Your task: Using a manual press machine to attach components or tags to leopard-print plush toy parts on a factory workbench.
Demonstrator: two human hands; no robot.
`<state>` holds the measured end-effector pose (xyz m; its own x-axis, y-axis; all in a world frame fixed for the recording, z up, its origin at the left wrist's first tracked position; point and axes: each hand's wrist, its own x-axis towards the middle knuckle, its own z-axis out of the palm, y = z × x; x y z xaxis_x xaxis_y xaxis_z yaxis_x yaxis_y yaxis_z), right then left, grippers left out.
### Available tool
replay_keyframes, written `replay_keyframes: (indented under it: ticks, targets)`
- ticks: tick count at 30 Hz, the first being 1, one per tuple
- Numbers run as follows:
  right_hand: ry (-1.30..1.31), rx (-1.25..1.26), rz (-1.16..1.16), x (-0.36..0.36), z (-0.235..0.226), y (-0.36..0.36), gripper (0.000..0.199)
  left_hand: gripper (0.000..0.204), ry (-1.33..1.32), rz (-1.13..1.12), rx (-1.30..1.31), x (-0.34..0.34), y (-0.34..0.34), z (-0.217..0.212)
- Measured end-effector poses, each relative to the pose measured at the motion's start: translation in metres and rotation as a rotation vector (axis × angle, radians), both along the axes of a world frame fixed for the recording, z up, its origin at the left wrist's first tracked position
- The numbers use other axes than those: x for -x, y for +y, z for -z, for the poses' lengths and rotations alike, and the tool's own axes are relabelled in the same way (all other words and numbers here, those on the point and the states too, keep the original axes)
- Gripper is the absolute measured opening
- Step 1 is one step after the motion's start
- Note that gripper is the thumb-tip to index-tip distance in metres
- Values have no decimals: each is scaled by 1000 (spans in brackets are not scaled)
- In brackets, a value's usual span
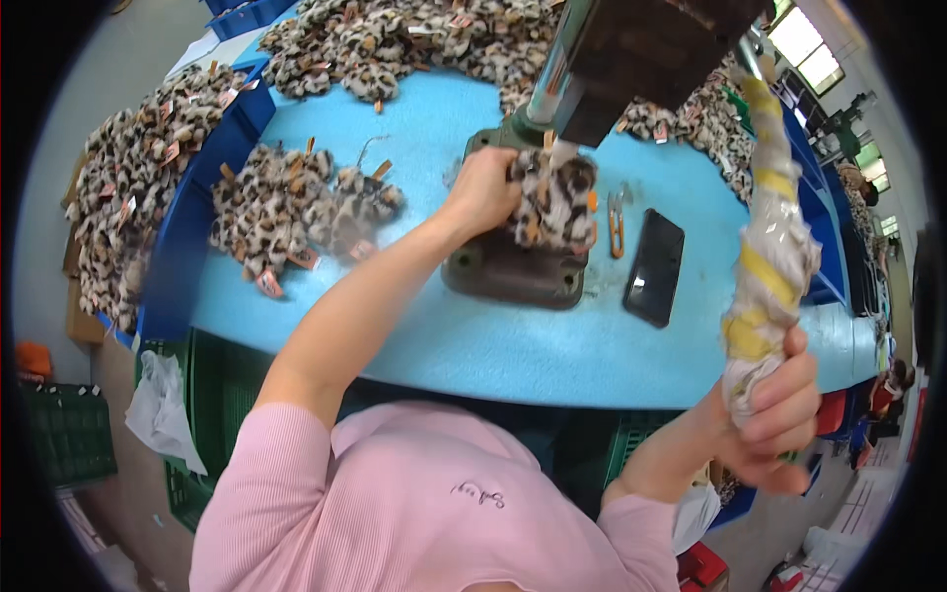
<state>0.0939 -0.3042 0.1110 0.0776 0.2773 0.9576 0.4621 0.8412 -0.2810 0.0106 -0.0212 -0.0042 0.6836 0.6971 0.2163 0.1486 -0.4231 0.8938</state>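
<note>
Head view: spotted furry piece (pixel 554 205) on a dark press base (pixel 513 279), beneath the press head (pixel 651 64).
Nearest, the right grip (pixel 774 414) is wrapped around the lower end of a lever (pixel 774 261) bound in white and yellow; beyond it, a dark phone (pixel 655 268) and orange-handled snips (pixel 617 229) lie on the blue counter (pixel 424 340), right of the base. The left grip (pixel 483 189) pinches the furry piece's left edge, fingertips partly hidden. Loose furry pieces (pixel 271 202) lie farther left, with a large furry heap (pixel 414 39) at the counter's far side.
</note>
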Motion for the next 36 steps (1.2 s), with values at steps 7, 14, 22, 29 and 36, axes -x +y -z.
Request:
replay_keyframes:
  ticks: [7,14,22,29,36]
  targets:
    - [613,443,168,-62,40,94,34,8,-521,352,727,27,-29,-35]
    - [574,905,12,12,93,105,27,3,-308,345,798,56,-56,-12]
    - [364,787,662,-28,74,171,15,2,-310,-33,279,9,-18,-16]
    - [214,884,697,-57,105,178,15,8,97,66,278,4,-5,-18]
    - [544,990,55,-45,72,167,14,8,95,79,300,5,0,-7]
